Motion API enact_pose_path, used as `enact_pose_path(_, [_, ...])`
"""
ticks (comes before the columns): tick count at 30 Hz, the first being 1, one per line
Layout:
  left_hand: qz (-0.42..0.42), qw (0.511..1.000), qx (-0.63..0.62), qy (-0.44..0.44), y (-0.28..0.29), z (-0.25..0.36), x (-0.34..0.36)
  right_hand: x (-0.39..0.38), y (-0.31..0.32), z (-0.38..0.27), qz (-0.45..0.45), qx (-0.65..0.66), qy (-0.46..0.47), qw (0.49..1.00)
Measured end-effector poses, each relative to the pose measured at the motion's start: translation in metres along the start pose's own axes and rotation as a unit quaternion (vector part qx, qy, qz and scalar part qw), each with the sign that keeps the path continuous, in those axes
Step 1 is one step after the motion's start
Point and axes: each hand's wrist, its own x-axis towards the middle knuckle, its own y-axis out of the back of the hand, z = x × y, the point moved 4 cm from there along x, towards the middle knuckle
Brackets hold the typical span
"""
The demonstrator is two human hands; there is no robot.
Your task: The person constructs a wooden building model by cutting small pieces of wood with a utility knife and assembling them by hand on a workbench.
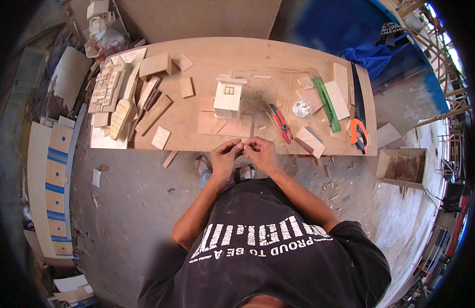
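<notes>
My left hand [225, 157] and my right hand [263, 155] meet just in front of the table's near edge. Both are closed, fingertips pinched together, and whatever lies between them is too small to make out. Right beyond them, a thin wooden board [204, 126] with small strips on it lies on the table. A small pale wooden model house [227, 102] with a little window stands upright at its far side. To the right of the house rests a red and black hand tool [281, 124], looking like pliers or a cutter.
Across the wooden table [191, 46], a larger model building [106, 87] and wood blocks [154, 115] crowd the left. At right lie a clear shiny object [301, 108], a green strip [326, 105] and an orange-handled handsaw [359, 134]. A box [402, 165] stands beyond the right corner.
</notes>
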Motion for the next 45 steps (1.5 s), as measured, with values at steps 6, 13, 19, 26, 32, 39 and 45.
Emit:
enact_pose_path(6, [0.004,0.997,0.063,0.041,-0.008,-0.01,-0.006,-0.008,0.018,-0.006,-0.013,-0.055,-0.09,0.994])
enact_pose_path(13, [0.011,0.994,-0.015,0.109,-0.014,-0.015,0.001,-0.004,0.027,-0.028,-0.026,-0.256,0.139,0.956])
enact_pose_path(19, [-0.038,0.985,-0.076,0.151,-0.022,-0.011,0.003,0.005,0.039,-0.022,-0.07,-0.078,0.069,0.992])
enact_pose_path(26, [-0.066,0.984,-0.046,0.161,-0.015,-0.01,0.007,0.009,0.04,-0.033,-0.108,-0.086,0.079,0.987])
enact_pose_path(32, [-0.127,0.979,-0.014,0.159,-0.009,-0.01,0.009,0.008,0.035,-0.035,-0.118,-0.111,0.127,0.979])
enact_pose_path(39, [-0.139,0.973,-0.035,0.183,-0.01,0.007,0.004,0.01,0.027,-0.028,-0.11,-0.084,0.101,0.985])
enact_pose_path(45, [-0.105,0.977,-0.027,0.181,0.007,0.009,0.01,0.012,0.013,-0.02,-0.128,-0.038,0.068,0.989])
